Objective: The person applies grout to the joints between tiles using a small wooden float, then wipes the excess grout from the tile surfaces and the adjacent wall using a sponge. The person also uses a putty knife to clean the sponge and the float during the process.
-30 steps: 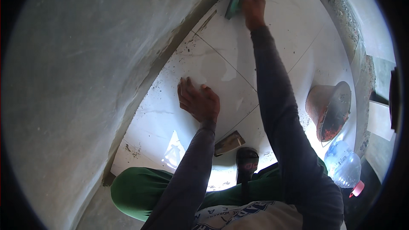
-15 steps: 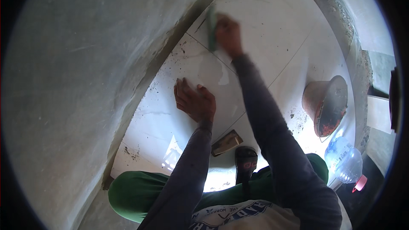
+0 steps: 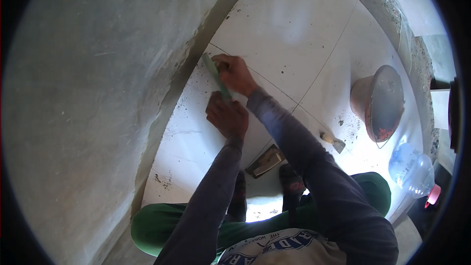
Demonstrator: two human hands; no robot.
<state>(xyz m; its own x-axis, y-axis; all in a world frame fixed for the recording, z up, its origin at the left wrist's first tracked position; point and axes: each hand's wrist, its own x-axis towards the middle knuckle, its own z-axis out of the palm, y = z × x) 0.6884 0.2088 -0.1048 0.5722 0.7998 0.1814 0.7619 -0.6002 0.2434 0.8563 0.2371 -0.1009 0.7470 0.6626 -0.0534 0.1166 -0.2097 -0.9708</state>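
Observation:
My right hand (image 3: 235,74) is closed on a green hand float (image 3: 216,74), which stands edge-on over the white tile floor (image 3: 274,64) close to the wall. The float slants down toward my left hand (image 3: 227,117). Resting on the tile, that hand has its fingers apart and slightly bent, right at the float's near end; whether they touch it I cannot tell. Dark crumbs lie on the tiles along the wall. Near my feet is a flat rectangular trowel (image 3: 265,161) with a pale wooden grip.
A grey wall (image 3: 103,83) rises on the left. To the right are a scraper (image 3: 333,141) with a light handle, a mortar-stained bucket (image 3: 363,99) tipped toward the right, and a clear plastic bottle (image 3: 419,174) with a pink cap. A rough concrete edge (image 3: 392,34) borders the tiles.
My right hand has drawn the float nearer and to the left, beside my left hand, which has barely moved. The scraper has come into sight from behind my right arm.

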